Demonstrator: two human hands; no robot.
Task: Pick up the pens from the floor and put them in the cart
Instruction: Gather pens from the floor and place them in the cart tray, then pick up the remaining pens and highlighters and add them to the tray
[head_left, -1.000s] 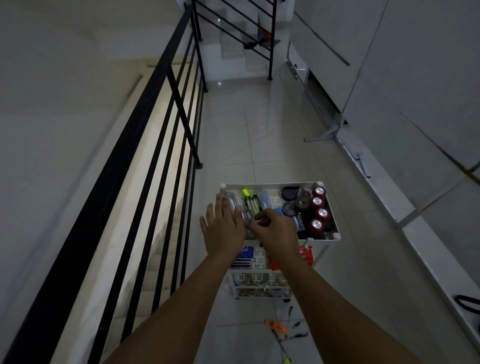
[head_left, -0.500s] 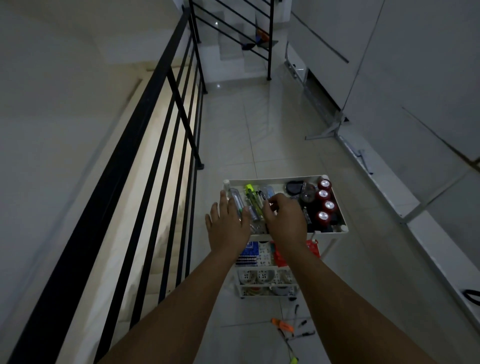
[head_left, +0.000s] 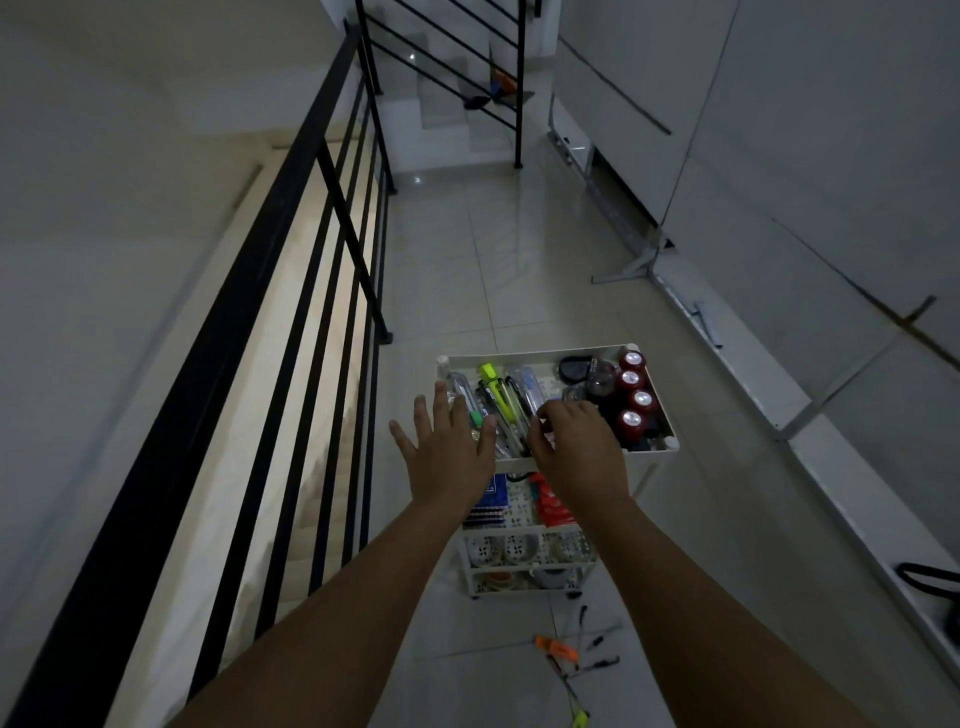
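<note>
A white tiered cart (head_left: 540, 354) stands on the tiled floor in front of me. Its top tray holds several pens and highlighters (head_left: 501, 400). My left hand (head_left: 447, 457) hovers flat over the tray's left near corner, fingers spread and holding nothing. My right hand (head_left: 576, 452) is curled over the middle of the tray, fingertips down among the pens; a grip on one is hidden. On the floor behind the cart lie an orange highlighter (head_left: 557, 648), two black pens (head_left: 597, 665) and a yellow-green highlighter (head_left: 579, 719).
Red-capped cans (head_left: 631, 400) fill the tray's right side, with dark round items beside them. A black stair railing (head_left: 291, 291) runs along the left over a stairwell. White wall panels and a metal bracket (head_left: 639, 265) line the right. A black bag (head_left: 930, 582) sits at far right.
My right hand has moved a little further in over the pens in the tray. My left hand stays spread at the tray's left side.
</note>
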